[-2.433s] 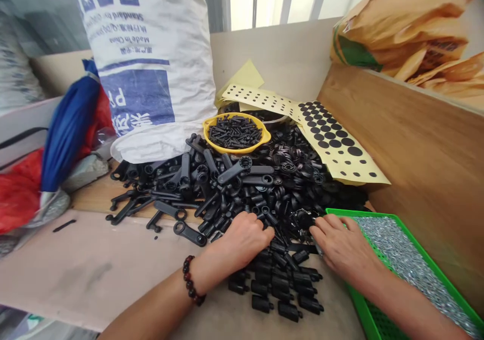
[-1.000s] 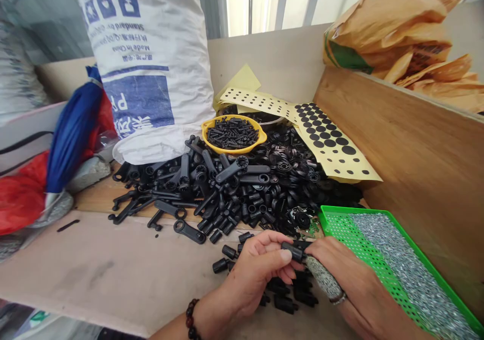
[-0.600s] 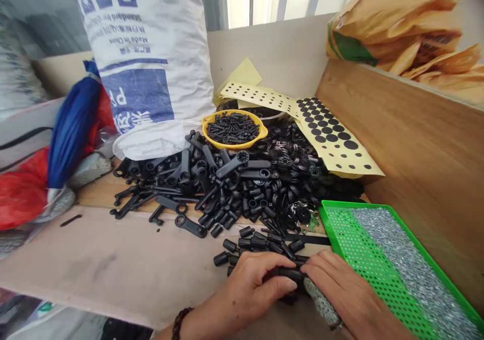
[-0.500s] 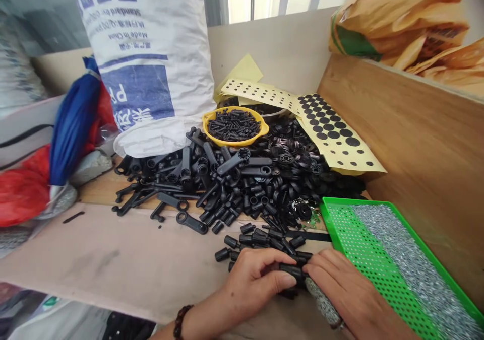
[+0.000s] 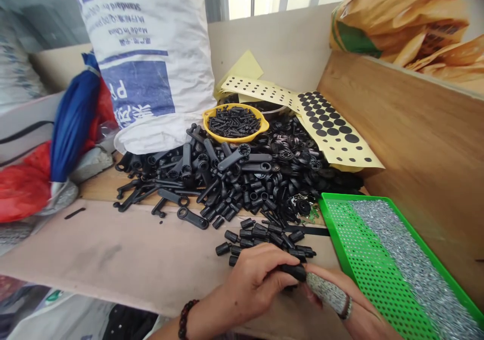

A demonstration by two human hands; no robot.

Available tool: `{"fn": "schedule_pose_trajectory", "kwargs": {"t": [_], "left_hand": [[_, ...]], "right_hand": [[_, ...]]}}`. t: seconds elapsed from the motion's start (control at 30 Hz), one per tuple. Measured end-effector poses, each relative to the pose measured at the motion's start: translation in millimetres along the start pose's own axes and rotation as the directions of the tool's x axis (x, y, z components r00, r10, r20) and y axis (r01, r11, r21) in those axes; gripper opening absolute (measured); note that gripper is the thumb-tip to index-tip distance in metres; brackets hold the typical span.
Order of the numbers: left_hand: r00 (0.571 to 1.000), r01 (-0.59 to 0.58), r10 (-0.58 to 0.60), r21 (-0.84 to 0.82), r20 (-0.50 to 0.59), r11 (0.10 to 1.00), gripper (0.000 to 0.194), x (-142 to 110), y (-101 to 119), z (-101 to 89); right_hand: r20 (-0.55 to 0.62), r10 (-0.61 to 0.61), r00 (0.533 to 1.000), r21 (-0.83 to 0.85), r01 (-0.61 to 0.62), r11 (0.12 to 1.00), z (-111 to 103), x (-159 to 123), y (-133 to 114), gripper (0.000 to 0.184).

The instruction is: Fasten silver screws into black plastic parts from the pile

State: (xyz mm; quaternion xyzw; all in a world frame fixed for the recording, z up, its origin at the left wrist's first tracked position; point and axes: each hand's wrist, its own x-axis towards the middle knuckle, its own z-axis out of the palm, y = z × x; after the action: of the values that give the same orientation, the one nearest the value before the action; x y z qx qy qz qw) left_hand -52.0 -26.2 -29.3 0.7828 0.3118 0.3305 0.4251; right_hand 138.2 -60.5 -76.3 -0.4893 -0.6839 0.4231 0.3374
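My left hand (image 5: 260, 274) pinches a black plastic cylinder (image 5: 292, 271) between thumb and fingers, low in the view. At the cylinder's right end is my right hand (image 5: 340, 292), its fingers curled in and partly hidden. A speckled grey knit finger cover (image 5: 328, 292), banded at its lower end, is on a digit of that hand and touches the cylinder. Just behind both hands lies a loose group of black cylinders with thin stems (image 5: 260, 236) on the table; my left hand hides some of them.
Behind lies a heap of black plastic arms (image 5: 192, 218) and rings. A yellow basket (image 5: 206, 123) of black screw-like pieces stands on it. To the right are a green perforated tray (image 5: 333, 229) with small metal pieces, yellow sticker sheets (image 5: 353, 158) and a wooden side board (image 5: 408, 128). A white sack (image 5: 185, 53) stands back left.
My right hand has turned and dropped lower, its fingers coming off the top of the cylinder so the grey finger cover shows fully. My left hand keeps its grip almost in place.
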Motion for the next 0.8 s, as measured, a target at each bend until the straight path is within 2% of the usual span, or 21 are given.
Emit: {"fn": "schedule_pose_trajectory", "kwargs": {"t": [0.1,0.2,0.33,0.47,0.53,0.63,0.7,0.8], "left_hand": [[0.997,0.07,-0.07,-0.046,0.014,0.996,0.021,0,1,0.3],[0.993,0.111,-0.109,-0.066,0.039,0.992,0.02,-1,2,0.7],[1.0,0.02,-0.02,0.005,0.0,1.0,0.022,-5,1,3.0],[0.993,-0.105,0.11,0.108,-0.05,0.989,0.024,-8,-2,6.5],[0.988,-0.13,0.14,0.131,-0.064,0.983,0.023,-10,-2,7.5],[0.993,-0.091,0.1,0.125,-0.065,0.988,0.021,-13,-1,7.6],[0.996,-0.058,0.065,0.118,-0.056,0.991,0.021,-15,1,6.9],[0.996,-0.067,0.073,0.131,-0.044,0.989,0.02,-17,3,5.4]], "right_hand": [[-0.009,-0.14,0.99,-0.042,0.139,0.989,-6,-3,-11,0.032],[-0.028,-0.304,0.952,-0.169,0.295,0.94,-13,-11,-15,0.034],[-0.104,-0.308,0.946,-0.339,0.257,0.905,-10,-27,-4,0.034],[-0.205,-0.365,0.908,-0.339,0.284,0.897,7,-31,5,0.035],[-0.171,-0.353,0.92,-0.294,0.294,0.909,13,-26,2,0.036],[-0.088,-0.359,0.929,-0.238,0.33,0.913,16,-17,-7,0.034],[-0.067,-0.391,0.918,-0.252,0.364,0.897,14,-12,-14,0.027],[-0.048,-0.475,0.879,-0.321,0.437,0.84,7,-7,-23,0.017]]}}
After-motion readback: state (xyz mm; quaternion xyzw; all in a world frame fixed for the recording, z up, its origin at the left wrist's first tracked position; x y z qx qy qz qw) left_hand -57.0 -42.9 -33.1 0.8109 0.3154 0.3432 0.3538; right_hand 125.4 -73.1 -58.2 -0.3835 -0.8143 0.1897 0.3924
